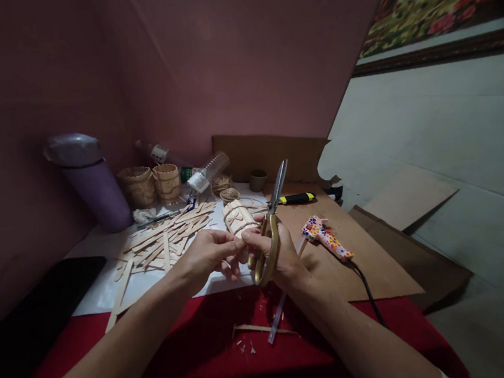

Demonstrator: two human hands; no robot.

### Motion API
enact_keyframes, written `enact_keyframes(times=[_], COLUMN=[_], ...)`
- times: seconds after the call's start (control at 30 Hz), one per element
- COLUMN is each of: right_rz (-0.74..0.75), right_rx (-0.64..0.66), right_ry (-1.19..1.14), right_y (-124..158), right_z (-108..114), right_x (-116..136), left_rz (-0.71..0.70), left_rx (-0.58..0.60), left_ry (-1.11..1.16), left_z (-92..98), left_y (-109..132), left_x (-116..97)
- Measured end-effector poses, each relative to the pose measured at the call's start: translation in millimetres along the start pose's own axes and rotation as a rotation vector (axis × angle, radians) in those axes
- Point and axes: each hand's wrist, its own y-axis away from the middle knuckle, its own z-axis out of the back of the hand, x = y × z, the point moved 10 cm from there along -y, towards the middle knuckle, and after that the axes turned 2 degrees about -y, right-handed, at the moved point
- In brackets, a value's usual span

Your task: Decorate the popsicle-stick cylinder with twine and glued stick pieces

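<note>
In my right hand (285, 251) is a pair of gold-handled scissors (272, 217), its blades pointing up and away from me. The right thumb reaches across to the fingertips of my left hand (216, 252). Those left fingers are pinched together, and whatever sits between them is too small to make out. Just beyond both hands is a small craft-stick cup (238, 214) with twine around it and leaf-like wood pieces on its side. My hands hide its lower end, so I cannot tell whether they touch it.
Loose craft sticks (172, 238) lie on white paper at left. Behind are two decorated cups (166, 182), plastic bottles (208, 172), twine balls (230, 195) and a purple tumbler (98, 186). Cardboard (375, 266) at right holds a flowered glue gun (328, 238) and a black-yellow cutter (297, 199).
</note>
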Motion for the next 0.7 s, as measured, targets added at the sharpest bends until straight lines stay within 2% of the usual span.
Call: enact_keyframes(times=[0.37, 0.7], right_rz=[0.033, 0.052], right_rx=[-0.002, 0.006], right_ry=[0.000, -0.060], right_y=[3.1, 1.6], right_z=[-3.3, -3.0], right_x=[13.7, 11.7], left_rz=[-0.042, -0.108], left_rx=[0.027, 0.008], left_ry=[-0.030, 0.017], left_z=[-3.1, -4.5], left_y=[1.5, 0.8], left_x=[-3.9, -8.8])
